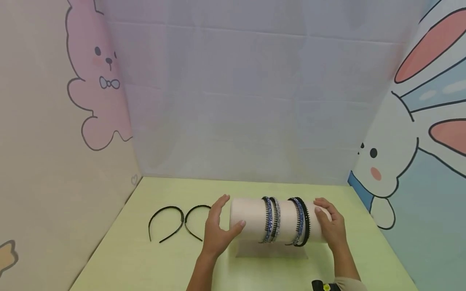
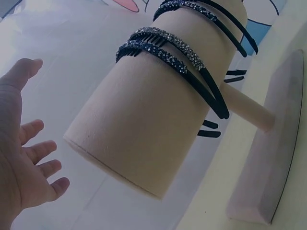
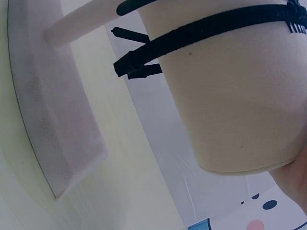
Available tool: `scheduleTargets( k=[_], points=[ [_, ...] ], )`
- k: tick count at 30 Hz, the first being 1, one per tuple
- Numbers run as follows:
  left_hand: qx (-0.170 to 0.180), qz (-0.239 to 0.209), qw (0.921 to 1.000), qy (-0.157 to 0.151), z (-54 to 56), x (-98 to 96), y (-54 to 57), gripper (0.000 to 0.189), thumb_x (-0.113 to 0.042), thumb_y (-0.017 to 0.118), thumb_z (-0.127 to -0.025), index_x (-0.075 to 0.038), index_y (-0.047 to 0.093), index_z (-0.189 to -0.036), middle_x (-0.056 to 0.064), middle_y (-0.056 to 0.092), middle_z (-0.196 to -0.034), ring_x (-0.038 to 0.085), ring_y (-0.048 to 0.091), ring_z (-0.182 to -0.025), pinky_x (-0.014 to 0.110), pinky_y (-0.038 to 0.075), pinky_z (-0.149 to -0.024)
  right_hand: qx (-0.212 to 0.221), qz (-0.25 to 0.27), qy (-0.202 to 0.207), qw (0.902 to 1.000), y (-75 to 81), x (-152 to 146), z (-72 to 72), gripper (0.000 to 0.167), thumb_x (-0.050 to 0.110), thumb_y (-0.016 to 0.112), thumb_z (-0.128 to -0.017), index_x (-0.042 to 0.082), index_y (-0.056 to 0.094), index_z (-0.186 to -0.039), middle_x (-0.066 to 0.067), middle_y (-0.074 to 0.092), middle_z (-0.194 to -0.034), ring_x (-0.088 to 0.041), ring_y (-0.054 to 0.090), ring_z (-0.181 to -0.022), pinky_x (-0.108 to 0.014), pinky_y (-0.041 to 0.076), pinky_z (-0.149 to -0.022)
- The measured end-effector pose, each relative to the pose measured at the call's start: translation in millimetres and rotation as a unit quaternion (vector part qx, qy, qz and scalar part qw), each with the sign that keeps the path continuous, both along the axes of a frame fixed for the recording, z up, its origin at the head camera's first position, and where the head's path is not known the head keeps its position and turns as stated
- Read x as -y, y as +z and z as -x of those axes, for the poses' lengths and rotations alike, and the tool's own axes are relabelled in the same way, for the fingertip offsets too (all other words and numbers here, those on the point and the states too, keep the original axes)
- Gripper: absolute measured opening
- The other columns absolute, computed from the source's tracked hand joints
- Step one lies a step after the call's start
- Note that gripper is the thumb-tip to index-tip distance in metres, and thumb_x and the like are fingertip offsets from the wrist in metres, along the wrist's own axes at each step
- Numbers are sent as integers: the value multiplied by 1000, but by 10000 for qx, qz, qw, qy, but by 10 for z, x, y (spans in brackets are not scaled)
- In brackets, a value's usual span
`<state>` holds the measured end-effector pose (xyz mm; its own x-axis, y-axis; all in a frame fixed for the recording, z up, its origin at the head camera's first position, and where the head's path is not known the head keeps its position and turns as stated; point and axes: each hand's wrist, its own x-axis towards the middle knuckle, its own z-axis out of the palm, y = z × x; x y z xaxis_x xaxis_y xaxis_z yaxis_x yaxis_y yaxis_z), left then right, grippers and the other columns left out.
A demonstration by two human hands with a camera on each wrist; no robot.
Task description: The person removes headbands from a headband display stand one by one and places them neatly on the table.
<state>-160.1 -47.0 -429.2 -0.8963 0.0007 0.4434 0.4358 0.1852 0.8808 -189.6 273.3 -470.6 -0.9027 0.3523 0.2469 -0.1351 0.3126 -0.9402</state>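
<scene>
A pale, cylindrical headband stand [image 1: 249, 220] lies level on a post above a flat base [image 1: 271, 250]. Around its roll sit a blue glittery headband [image 1: 268, 220], a silver glittery one [image 1: 277, 220], a second blue one [image 1: 299, 222] and a black one [image 1: 306, 226]. At the roll's left end my left hand [image 1: 218, 236] has its fingers spread; the left wrist view shows a gap between this hand and the roll. My right hand [image 1: 333, 228] grips the roll's right end, thumb in front, part of the hand hidden behind it in the right wrist view.
Two dark headbands [image 1: 172, 207] lie on the yellow-green table [image 1: 120, 250] left of the stand, the nearer one partly behind my left hand. A white sheet [image 1: 236, 121] hangs behind, with cartoon-printed panels [image 1: 433, 210] at the sides.
</scene>
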Motion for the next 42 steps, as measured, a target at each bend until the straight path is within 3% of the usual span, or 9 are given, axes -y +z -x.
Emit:
scheduleTargets(
  k=[5, 10, 15, 23, 32, 38, 42],
  points=[
    [-211, 393, 9987, -247, 221, -97, -216, 72, -27, 79, -72, -16, 47, -136, 3, 41, -140, 27, 35, -129, 58, 36, -91, 6, 4, -5, 10000, 6, 20, -23, 24, 15, 56, -94, 0, 61, -112, -5, 53, -124, -2, 42, -113, -27, 33, -95],
    [-560, 945, 9927, -499, 356, -201, -145, 72, -38, 78, -71, -20, 49, -135, -2, 45, -137, 23, 38, -127, 54, 36, -93, -153, -31, 11, 9999, 26, 36, -33, 23, 14, 55, -94, -1, 61, -111, -7, 54, -123, -2, 43, -112, -23, 33, -93],
    [-875, 1744, 9782, -717, 495, -272, -52, 73, -43, 77, -72, -18, 49, -135, -2, 48, -134, 20, 40, -125, 49, 36, -96, -276, -32, 50, 9996, 27, 43, -26, 22, 12, 56, -94, -2, 61, -109, -6, 55, -121, -1, 44, -111, -19, 33, -92],
    [-399, 2666, 9564, -1122, 589, -313, 86, 78, -51, 75, -71, -22, 46, -137, -4, 47, -135, 18, 43, -123, 45, 39, -93, -230, -105, 24, 9997, 31, 39, -23, 22, 13, 56, -94, -1, 62, -110, -7, 55, -122, 0, 43, -112, -21, 33, -93],
    [-177, 3207, 9317, -1698, 709, -451, 175, 81, -51, 78, -67, -24, 47, -137, -6, 47, -135, 14, 44, -121, 38, 41, -92, -334, -82, 20, 9994, 29, 25, -13, 21, 12, 56, -94, -2, 62, -108, -5, 56, -119, -2, 45, -110, -20, 34, -91],
    [-12, 3678, 9126, -1787, 780, -505, 197, 89, -52, 81, -62, -26, 44, -139, -6, 44, -138, 16, 41, -124, 41, 39, -95, -342, -85, 60, 9994, 16, 18, -8, 22, 12, 56, -94, -2, 62, -109, -6, 55, -121, -2, 44, -111, -19, 33, -92],
    [41, 4125, 8942, -1736, 793, -517, 176, 95, -58, 80, -58, -29, 42, -140, -6, 43, -138, 15, 43, -122, 44, 39, -93, -259, -146, 28, 9996, 8, 21, -20, 22, 13, 56, -94, -1, 62, -110, -7, 55, -122, -1, 43, -112, -21, 33, -93]
  ],
)
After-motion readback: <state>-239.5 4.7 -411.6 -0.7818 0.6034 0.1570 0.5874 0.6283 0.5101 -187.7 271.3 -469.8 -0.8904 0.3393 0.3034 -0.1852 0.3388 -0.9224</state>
